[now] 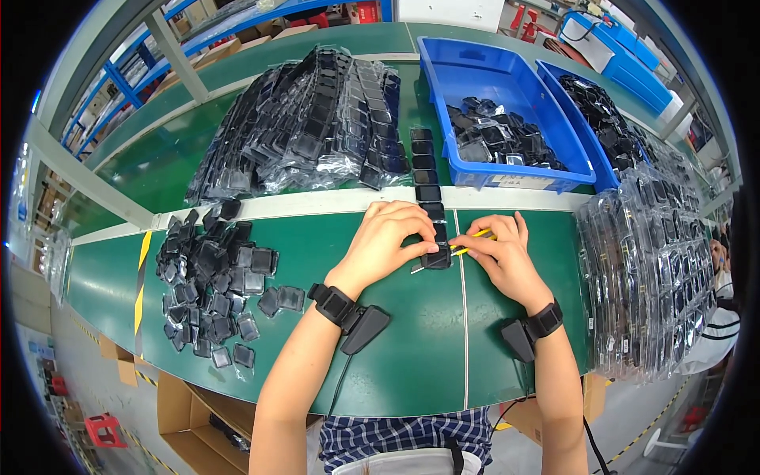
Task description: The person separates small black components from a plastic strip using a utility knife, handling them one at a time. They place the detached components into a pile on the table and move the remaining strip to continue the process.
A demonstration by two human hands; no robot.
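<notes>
A strip of black square pieces in clear plastic pockets (427,192) runs from the far side of the bench toward me. At its near end, my left hand (393,241) pinches the strip's edge between thumb and fingers. My right hand (500,255) is closed round a slim yellow tool (473,242) just right of that same end; the fingers hide much of it, so its kind is unclear. A short thin metallic edge shows below the last pocket. Left of my left forearm lies a loose heap of separate pocketed black squares (207,273).
Behind the hands, a large pile of pocketed strips (305,127) covers the bench. A blue bin (507,83) with loose pieces stands at the back right, beside a second blue bin (582,119). Stacked strips (645,277) line the right edge. A cardboard box (186,416) sits below.
</notes>
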